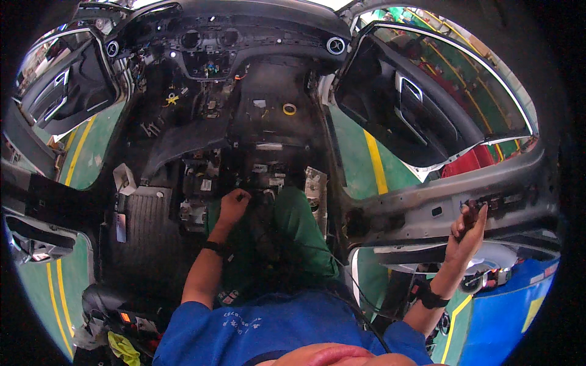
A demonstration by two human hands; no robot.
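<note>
From the head camera, the view looks down into a stripped car cabin of bare dark metal, with seats and carpet gone. The left hand [234,204] reaches forward and down, arm nearly straight, a dark band at the wrist; its fingers curl together onto the cluster of brackets and connectors [259,177] on the centre tunnel, though what they pinch is too small to tell. Just left of it lies a ribbed black floor mat [146,222], with a flat, grooved texture. The person's green trouser leg [299,229] lies just right of that hand.

The right hand [469,229] is raised out to the side, forearm angled upward, also with a dark wrist band. Its fingers are closed around a small dark tool [473,213], the tip pressed against the grey painted door pillar [439,210], a smooth curved beam that runs across the right side.

Ahead, the bare dashboard frame [244,43] shows round vents and loose wires. A yellow tape ring [289,108] rests on the tunnel further forward. Both front doors stand open; the right door [421,116] leaves wide room over a green floor with a yellow line [375,161].
</note>
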